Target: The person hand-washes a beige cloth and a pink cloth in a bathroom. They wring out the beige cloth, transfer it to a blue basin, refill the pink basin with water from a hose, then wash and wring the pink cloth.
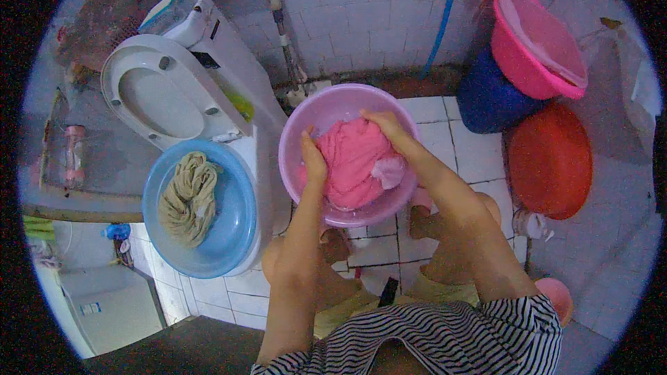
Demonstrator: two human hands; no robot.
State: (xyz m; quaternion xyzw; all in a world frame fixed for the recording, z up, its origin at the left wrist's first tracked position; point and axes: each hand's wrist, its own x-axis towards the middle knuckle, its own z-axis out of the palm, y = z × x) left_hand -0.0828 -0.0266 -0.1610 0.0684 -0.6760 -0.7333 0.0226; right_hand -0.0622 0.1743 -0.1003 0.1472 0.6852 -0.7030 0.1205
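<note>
A bundled pink cloth (350, 161) with a paler pink patch (388, 172) sits in a light purple plastic basin (297, 109) in front of me. My left hand (314, 159) presses against the bundle's left side, its fingers pointing up. On the upper right, my right hand (384, 127) curves around the cloth's edge. Both hands are inside the basin's rim and hold the bundle between them. The cloth's underside and some of my fingertips are hidden.
Left, a blue basin (237, 208) with a twisted beige cloth (192, 200) rests on a toilet (161, 99) with raised seat. Right stand a dark blue bucket (477, 96), a bright pink basin (521, 57) and a red basin (551, 161). White tiles (375, 250) cover the floor.
</note>
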